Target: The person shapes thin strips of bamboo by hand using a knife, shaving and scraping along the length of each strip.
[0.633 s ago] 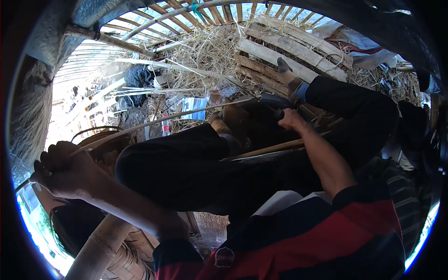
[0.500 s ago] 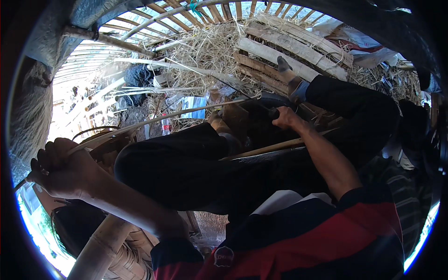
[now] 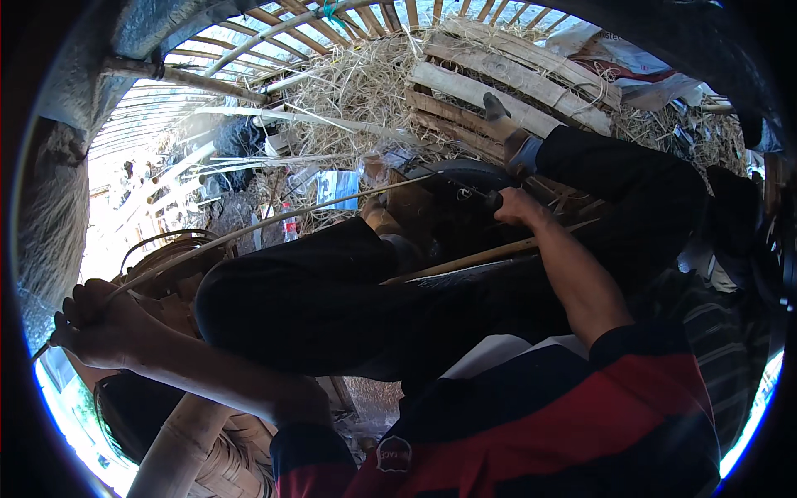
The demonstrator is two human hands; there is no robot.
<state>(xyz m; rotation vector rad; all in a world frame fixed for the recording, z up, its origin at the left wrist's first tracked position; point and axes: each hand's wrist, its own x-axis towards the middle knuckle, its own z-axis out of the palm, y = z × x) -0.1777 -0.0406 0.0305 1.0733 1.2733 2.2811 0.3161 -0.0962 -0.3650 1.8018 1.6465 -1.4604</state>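
Running diagonally in front of my legs is a long, thin bamboo strip [image 3: 274, 220]. My left hand [image 3: 104, 324] is closed around its near end at the far left. The strip's other end reaches the dark area between my feet. My right hand [image 3: 521, 207] grips the black handle of a thin-bladed tool [image 3: 493, 201], probably a knife. Its slender dark blade points up and left, close to the strip's far end; whether they touch I cannot tell. Beneath my right forearm, a thicker bamboo piece [image 3: 490, 257] lies across my lap.
Wooden slats [image 3: 498, 79] and straw [image 3: 357, 91] cover the ground ahead. A clear bottle with a red label [image 3: 288, 222] stands left of my foot. Coiled strips [image 3: 170, 249] lie beyond my left knee. A thick bamboo pole [image 3: 178, 444] is at lower left, a slatted fence [image 3: 290, 37] at the back.
My right hand and the tool have shifted slightly to the right, away from the strip's far end. My left hand sits slightly lower, still holding the strip. The whole view has moved a little.
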